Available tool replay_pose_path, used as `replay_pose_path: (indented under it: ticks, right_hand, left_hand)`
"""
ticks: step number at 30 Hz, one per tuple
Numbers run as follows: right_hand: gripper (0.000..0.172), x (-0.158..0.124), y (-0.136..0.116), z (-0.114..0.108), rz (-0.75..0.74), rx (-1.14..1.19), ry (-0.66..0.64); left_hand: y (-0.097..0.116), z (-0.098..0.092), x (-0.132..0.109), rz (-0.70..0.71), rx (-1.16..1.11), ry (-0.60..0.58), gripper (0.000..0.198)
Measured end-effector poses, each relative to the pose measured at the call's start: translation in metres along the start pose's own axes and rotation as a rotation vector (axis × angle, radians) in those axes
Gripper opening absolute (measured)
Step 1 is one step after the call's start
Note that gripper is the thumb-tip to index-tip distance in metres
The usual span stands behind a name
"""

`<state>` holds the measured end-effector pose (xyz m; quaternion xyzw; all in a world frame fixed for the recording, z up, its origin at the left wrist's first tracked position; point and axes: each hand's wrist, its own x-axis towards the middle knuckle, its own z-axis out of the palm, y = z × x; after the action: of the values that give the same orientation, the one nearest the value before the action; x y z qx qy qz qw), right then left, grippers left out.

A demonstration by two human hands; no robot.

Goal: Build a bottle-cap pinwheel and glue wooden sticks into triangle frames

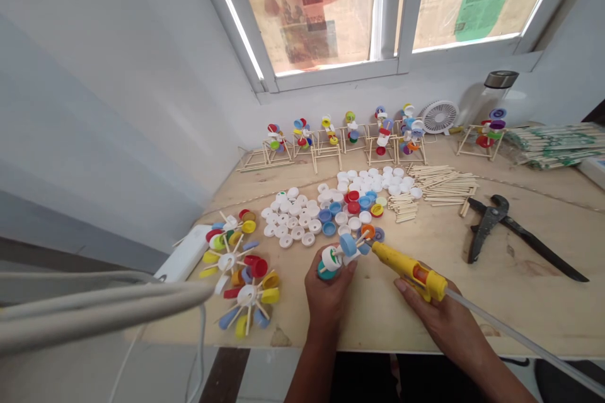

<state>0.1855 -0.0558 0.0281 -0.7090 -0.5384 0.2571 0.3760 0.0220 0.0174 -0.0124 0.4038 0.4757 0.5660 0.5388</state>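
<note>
My left hand [328, 296] is closed around a small wheel of bottle caps and sticks [333, 257], with white, blue and teal caps showing. In my right hand [437, 312] is a yellow hot glue gun [406, 269], a long clear glue stick [515, 340] trailing out of its back. The gun's nozzle points left, close to a stick end on the cap wheel; whether they touch I cannot tell. Just beyond the wheel lie an orange cap [367, 231] and blue caps [328, 228]. Part of the wheel is hidden by my left fingers.
White caps [293, 217] and wooden sticks [444, 186] cover the middle. Finished-looking cap wheels [248, 296] lie at left beside a white power strip [184, 255]. Black pliers [520, 233] rest at right. Stick frames [326, 151], a fan [439, 117] and bundled sticks [558, 141] line the back.
</note>
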Motion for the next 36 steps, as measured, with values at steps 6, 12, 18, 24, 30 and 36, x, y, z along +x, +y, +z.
replay_pose_path:
  ticks: [6,12,18,24,30,36]
  right_hand:
    - [0.032,0.0015,0.007,0.0,-0.008,-0.007,-0.004]
    - [0.033,0.0013,0.0068,0.0008,-0.036,-0.018,-0.007]
    - [0.035,-0.0003,0.0034,0.0004,-0.024,-0.034,0.04]
    - [0.032,-0.0014,0.0025,0.0014,-0.012,-0.011,-0.018]
    - [0.036,0.0025,0.0071,-0.0017,0.013,-0.045,-0.016]
    - [0.033,0.0018,0.0097,-0.0001,-0.017,-0.047,-0.006]
  left_hand:
    - [0.0003,0.0,-0.0006,0.003,0.017,0.011,0.044]
    - [-0.0017,-0.0011,-0.0004,0.027,0.046,-0.009,0.044]
    - [-0.0024,-0.0007,-0.0005,0.0,0.006,0.018,0.045]
    - [-0.0024,0.0,0.0002,0.019,-0.005,0.027,0.045]
    - [-0.0023,0.0001,-0.0002,0.01,-0.011,0.036,0.046]
    - [-0.0013,0.0003,-0.0018,0.02,0.005,0.032,0.043]
